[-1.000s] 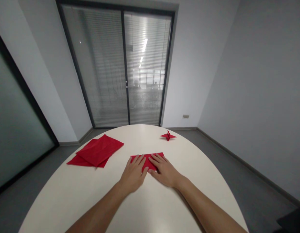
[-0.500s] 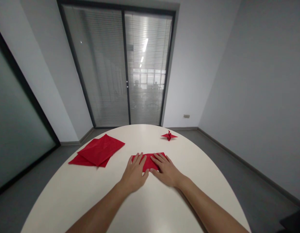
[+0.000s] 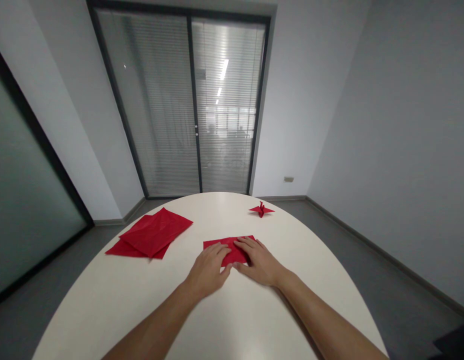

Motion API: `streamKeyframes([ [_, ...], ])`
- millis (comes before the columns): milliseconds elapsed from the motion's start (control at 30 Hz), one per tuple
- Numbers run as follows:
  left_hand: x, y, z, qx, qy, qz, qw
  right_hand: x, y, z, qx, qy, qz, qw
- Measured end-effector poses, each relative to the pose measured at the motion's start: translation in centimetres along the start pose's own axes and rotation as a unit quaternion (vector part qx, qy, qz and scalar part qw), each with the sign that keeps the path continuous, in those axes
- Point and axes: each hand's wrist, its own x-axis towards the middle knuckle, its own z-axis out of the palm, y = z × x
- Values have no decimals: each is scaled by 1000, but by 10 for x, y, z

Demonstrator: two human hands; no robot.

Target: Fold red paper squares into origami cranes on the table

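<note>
Grip's loose on both sides: L hand (image 3: 209, 267) lies palm down, fingers slightly bent & together, thumb out; R hand (image 3: 260, 265) lies palm down too, fingers straighter & a bit spread. Neither is closed around anything; fingers of both rest on top of the red sheet (image 3: 235, 255), just below ctr of frame. It lies flat on the table (image 3: 224, 320), wider than tall, w/ its top edge & upper L corner showing past the fingers; its lower corners are hidden under the hands. Thumb tips nearly meet at its bottom edge, w/ a strip of red visible btwn the hands.

Pile (image 3: 155, 232) of red sheets, at least 2, sits L of ctr, overlapping at angles, well apart from L hand. Red paper crane (image 3: 261, 210), wings out, stands near the table's far edge, R of ctr, above R hand in frame. Glass door (image 3: 164, 110) w/ blinds fills upper ctr-L; outlet (image 3: 288, 179) is low on the wall (image 3: 310, 100), R of it. Dark obj. (image 3: 457, 342), unclear what, is cut off at lower R corner.
</note>
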Motion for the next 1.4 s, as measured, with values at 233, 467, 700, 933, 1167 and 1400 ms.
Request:
streamKeyframes([
  [233,2,1,1,-1,12,-24,1000,0,7,-3,-4,19,-19,1000],
  [467,4,5,-4,48,22,-46,998,0,12,-1,-39,19,43,998],
  [700,1,3,-2,59,16,-52,997,1,8,-9,-42,59,17,997],
  [933,0,-2,7,30,9,-56,998,-2,6,-14,-29,61,26,997],
  [1167,0,-1,7,15,8,-53,998,-5,9,-19,-9,35,-36,999],
  [1400,1,-2,7,8,12,-45,999,-7,15,-23,15,-3,-65,998],
])
